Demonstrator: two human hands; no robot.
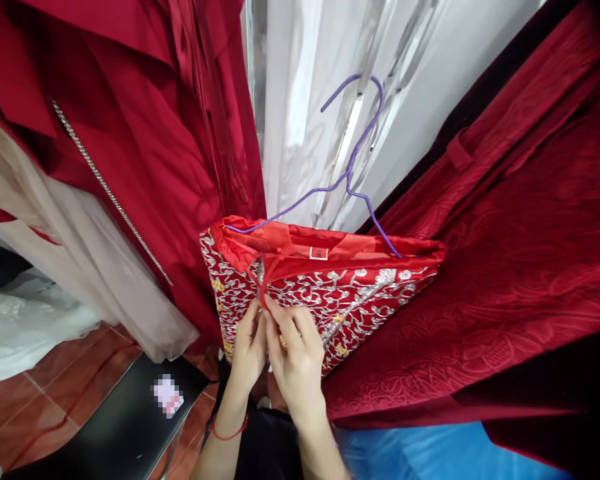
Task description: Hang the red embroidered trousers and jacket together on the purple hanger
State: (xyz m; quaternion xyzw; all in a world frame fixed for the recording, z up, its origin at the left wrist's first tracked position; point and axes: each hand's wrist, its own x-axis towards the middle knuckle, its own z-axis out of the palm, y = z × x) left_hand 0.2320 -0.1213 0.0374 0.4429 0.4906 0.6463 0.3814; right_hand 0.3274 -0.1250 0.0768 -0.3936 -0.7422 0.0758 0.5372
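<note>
Both hands meet at the near front of a red garment embroidered with silver and gold scrollwork [340, 290], which hangs on a thin purple wire hanger [353, 157] in the middle of the scene. The left hand [249, 353] and the right hand [295, 357] touch each other, fingers pressed together and pinching a narrow red ribbon tie [263, 283] at the garment's front opening. The cloth looks soft but stiffened by its dense embroidery, likely with some weight; the lining looks smooth and slippery, so the ribbon ends seem the surest hold. A dark red satin dress with a silver bead strip [145, 133] hangs at left, a deep red brocade robe [520, 253] at right, and white fabric [300, 100] behind.
</note>
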